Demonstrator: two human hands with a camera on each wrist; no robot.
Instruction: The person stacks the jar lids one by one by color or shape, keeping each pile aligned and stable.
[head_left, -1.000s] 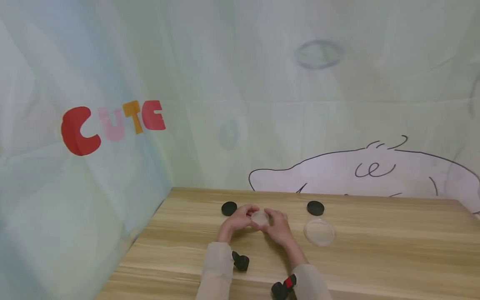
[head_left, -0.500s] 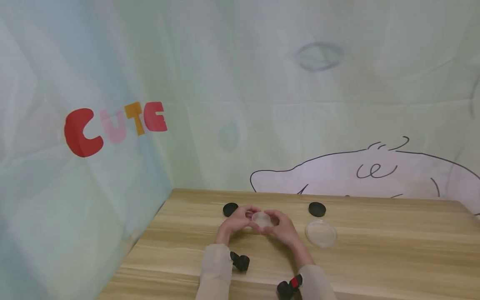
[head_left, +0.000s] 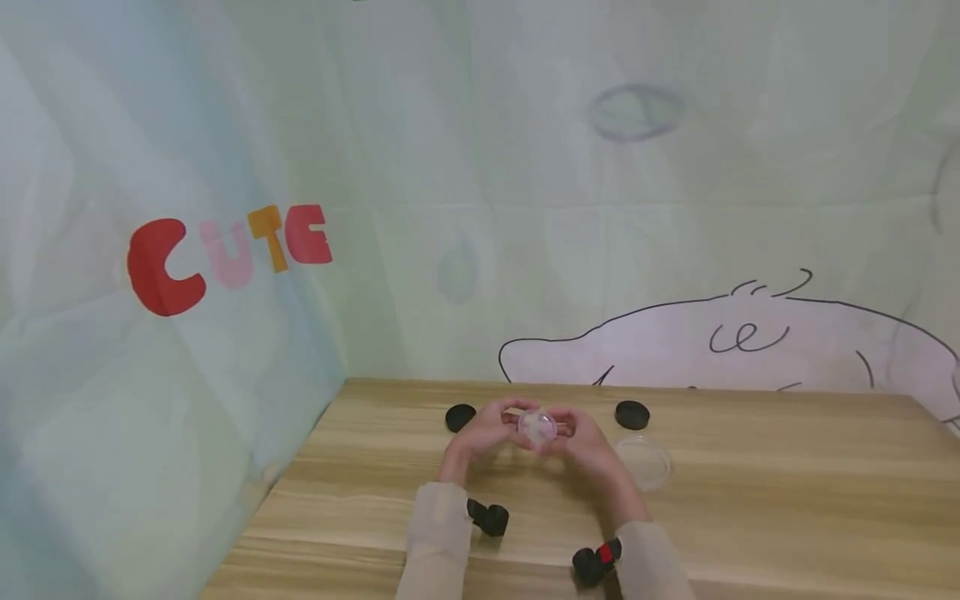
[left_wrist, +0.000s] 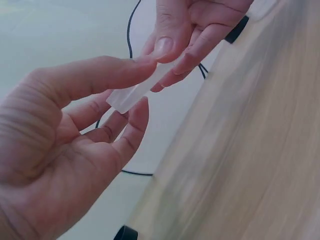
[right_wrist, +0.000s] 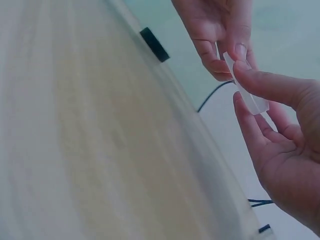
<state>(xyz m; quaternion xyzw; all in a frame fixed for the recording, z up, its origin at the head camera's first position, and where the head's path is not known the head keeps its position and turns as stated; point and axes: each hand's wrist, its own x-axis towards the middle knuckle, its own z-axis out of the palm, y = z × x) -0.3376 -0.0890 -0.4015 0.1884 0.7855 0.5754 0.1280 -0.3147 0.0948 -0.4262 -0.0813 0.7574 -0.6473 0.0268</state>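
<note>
A small, shallow, clear round plastic dish (head_left: 537,427) is held off the table between both hands, tilted. My left hand (head_left: 491,429) pinches one side of it. In the left wrist view the left thumb lies over the edge of the dish (left_wrist: 131,96) and the fingertips are below. From the other side my right hand (head_left: 581,442) pinches the rim between thumb and fingers. The right wrist view shows the dish (right_wrist: 250,92) nearly edge-on, its low wall translucent. Whether it is a lid or a base I cannot tell.
On the wooden table (head_left: 787,483) a larger clear round dish (head_left: 643,462) lies right of the right hand, partly behind the forearm. One black disc (head_left: 632,415) sits behind it; another black disc (head_left: 460,417) is beside the left hand. A printed cloth (head_left: 420,192) hangs behind the table.
Both hands have risen slightly and shifted right with the small dish, which now looks tilted and catches more light. The discs and larger dish have stayed in place.
</note>
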